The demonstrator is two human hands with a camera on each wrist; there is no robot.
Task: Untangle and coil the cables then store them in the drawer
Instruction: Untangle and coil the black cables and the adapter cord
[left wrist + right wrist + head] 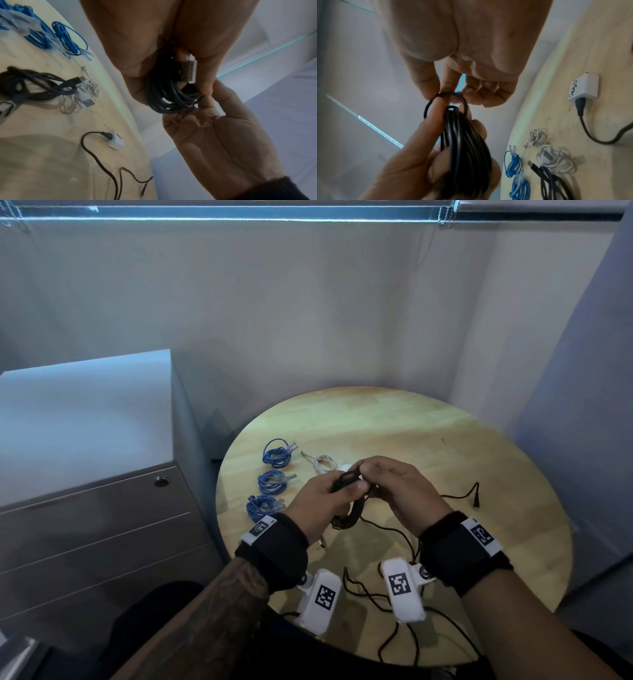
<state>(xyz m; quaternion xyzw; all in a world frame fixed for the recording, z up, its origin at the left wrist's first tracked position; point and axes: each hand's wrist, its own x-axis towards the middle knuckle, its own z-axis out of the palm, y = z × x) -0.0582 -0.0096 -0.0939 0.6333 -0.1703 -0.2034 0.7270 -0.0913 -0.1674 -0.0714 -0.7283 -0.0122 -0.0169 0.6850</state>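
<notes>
A thin black cable coil (346, 478) is held above the round wooden table (428, 433). My left hand (337, 489) grips the bundle (467, 155), with a USB plug (190, 71) pressed against it under the fingers. My right hand (371, 472) pinches a small end loop (447, 95) at the top of the bundle. Three coiled blue cables (274, 481) lie in a row at the table's left. A coiled white cable (322, 462) lies beside them. A thicker black coil (352, 513) rests under my hands. The grey drawer cabinet (96, 508) stands at the left with its drawers closed.
A white charger block (116, 139) with a black braided cable plugged in lies on the table. Loose black cable (459, 496) trails across the right and near side of the table. Walls stand close behind and to the right.
</notes>
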